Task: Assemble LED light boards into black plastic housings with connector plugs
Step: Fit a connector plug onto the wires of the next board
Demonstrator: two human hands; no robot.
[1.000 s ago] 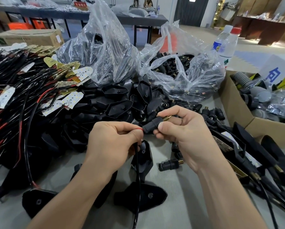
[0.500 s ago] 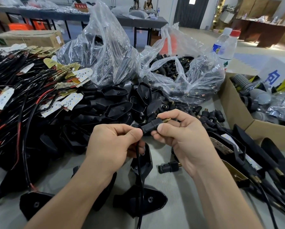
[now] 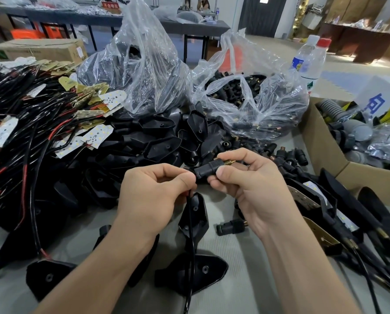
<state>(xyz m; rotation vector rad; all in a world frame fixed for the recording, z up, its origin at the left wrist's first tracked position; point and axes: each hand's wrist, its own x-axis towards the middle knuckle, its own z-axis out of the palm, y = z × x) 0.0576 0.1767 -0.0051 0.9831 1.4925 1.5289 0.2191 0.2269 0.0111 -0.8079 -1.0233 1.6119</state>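
A grey table (image 3: pixel 246 257) in a workshop room carries the work, with long benches and a dark door (image 3: pixel 262 14) well beyond the hands. The right hand (image 3: pixel 250 184) pinches a black plug (image 3: pixel 208 169) between thumb and curled fingers, its brass tip pointing away to the right. The left hand (image 3: pixel 153 198), fingers curled, pinches the black cable (image 3: pixel 190 234) just at the plug's rear end, and the cable hangs down between the forearms. Just below the hands a black housing (image 3: pixel 194 214) lies on the table, and a loose plug (image 3: pixel 232 226) lies under the right hand. Beyond the hands is a heap of housings (image 3: pixel 157 141), and behind it two clear bags, one of housings (image 3: pixel 142 71) and one of plugs (image 3: pixel 252 98). Left of the left hand is a tangle of wired light boards (image 3: pixel 15 123). Right of the right hand stands a cardboard box (image 3: pixel 320 150), with two bottles (image 3: pixel 311 62) farther off. Compared with a second ago, both hands keep the same grip in nearly the same place; the left thumb sits slightly closer to the plug.
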